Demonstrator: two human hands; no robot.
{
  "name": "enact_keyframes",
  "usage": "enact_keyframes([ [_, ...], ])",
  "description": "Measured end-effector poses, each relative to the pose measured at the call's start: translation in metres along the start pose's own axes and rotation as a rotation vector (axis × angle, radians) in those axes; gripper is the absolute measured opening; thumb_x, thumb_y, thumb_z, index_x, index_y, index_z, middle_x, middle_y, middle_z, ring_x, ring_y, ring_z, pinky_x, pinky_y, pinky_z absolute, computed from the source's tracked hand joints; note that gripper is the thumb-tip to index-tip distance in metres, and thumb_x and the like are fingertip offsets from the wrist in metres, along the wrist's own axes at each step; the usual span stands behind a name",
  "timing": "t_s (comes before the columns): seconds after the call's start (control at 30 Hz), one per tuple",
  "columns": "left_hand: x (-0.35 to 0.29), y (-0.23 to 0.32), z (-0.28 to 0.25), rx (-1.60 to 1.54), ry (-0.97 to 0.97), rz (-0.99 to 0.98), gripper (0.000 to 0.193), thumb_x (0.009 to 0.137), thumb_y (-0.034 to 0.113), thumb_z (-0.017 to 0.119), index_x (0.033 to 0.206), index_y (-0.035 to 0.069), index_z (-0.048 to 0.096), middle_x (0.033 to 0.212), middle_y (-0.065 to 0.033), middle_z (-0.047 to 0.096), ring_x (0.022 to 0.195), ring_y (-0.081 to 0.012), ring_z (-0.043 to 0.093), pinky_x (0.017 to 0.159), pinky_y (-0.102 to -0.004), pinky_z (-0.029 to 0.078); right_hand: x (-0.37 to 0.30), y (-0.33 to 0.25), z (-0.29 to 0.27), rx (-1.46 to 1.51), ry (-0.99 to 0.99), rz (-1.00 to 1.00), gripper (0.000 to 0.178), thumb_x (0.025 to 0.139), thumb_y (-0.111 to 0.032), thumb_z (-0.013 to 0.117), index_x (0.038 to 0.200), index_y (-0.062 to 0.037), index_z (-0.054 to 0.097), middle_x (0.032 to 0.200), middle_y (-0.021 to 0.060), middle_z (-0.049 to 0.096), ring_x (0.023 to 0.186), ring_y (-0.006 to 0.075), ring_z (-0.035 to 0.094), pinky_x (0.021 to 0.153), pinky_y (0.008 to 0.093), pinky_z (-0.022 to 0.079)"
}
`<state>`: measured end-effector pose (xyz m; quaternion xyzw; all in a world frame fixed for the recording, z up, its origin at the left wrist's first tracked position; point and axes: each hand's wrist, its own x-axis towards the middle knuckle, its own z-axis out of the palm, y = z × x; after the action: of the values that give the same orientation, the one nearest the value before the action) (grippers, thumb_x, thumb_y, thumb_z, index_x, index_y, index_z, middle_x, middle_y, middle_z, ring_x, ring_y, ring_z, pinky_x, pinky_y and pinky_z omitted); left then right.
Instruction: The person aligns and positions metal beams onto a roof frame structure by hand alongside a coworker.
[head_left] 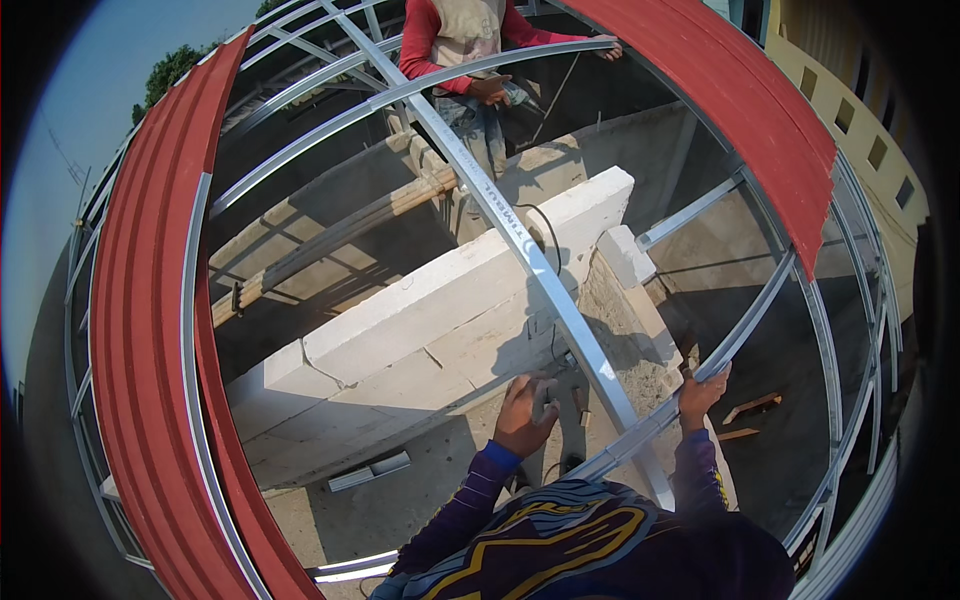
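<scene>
My right hand [703, 396] is wrapped round a silver metal batten [742, 335] that runs across the roof frame at the lower right. Left of it, my left hand [526, 416] hovers over the gap with curled fingers; whether something small sits in them is hidden. Between my hands passes a long light-steel rafter [545, 275], crossing under or against the batten near my body; how they join I cannot tell. Across the frame, a person in red sleeves [463, 40] has one hand on another curved batten [450, 72]. Their other hand is by a dark tool, too small to name.
Red corrugated roof sheets [150, 330] lie at the left, with another red sheet [720, 90] at the upper right. Below the frame stands a white block wall [430, 310]. Bamboo poles [340, 235] span behind it. Wood scraps [752, 407] lie far down at the right.
</scene>
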<state>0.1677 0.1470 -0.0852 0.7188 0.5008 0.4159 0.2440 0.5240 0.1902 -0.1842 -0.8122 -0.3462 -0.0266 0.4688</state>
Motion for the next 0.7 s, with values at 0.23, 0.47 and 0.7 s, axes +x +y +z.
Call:
enact_keyframes([
  [0.23, -0.014, 0.028, -0.002, -0.045, -0.098, -0.095, 0.037, 0.085, 0.017, 0.067, 0.12, 0.008, 0.059, 0.119, -0.0164, 0.06, 0.113, -0.0364, 0.056, 0.1, -0.0423, 0.043, -0.006, -0.096, -0.051, -0.27, -0.174, -0.442, 0.076, 0.073, -0.01, 0.07, 0.142, -0.0114, 0.038, 0.149, 0.0247, 0.025, 0.138, 0.0443, 0.025, 0.107, 0.0587, 0.026],
  [0.47, -0.022, 0.045, -0.01, -0.046, 0.053, -0.224, 0.026, 0.085, 0.013, 0.068, 0.109, 0.006, 0.065, 0.104, -0.0133, 0.068, 0.097, -0.0247, 0.066, 0.086, -0.0347, 0.05, -0.044, -0.154, -0.012, 0.235, -0.695, -0.664, 0.079, 0.078, -0.02, 0.072, 0.144, -0.0045, 0.032, 0.139, 0.0307, 0.034, 0.128, 0.0481, 0.037, 0.106, 0.0546, 0.031],
  [0.7, -0.054, 0.066, 0.001, 0.033, 0.141, -0.367, 0.017, 0.084, 0.012, 0.069, 0.099, 0.005, 0.067, 0.089, -0.0111, 0.069, 0.08, -0.0222, 0.069, 0.077, -0.0338, 0.053, -0.072, -0.179, 0.014, 0.185, -0.952, -0.836, 0.093, 0.074, -0.011, 0.07, 0.153, -0.0126, 0.021, 0.138, 0.0311, 0.036, 0.125, 0.0505, 0.039, 0.102, 0.0552, 0.037],
])
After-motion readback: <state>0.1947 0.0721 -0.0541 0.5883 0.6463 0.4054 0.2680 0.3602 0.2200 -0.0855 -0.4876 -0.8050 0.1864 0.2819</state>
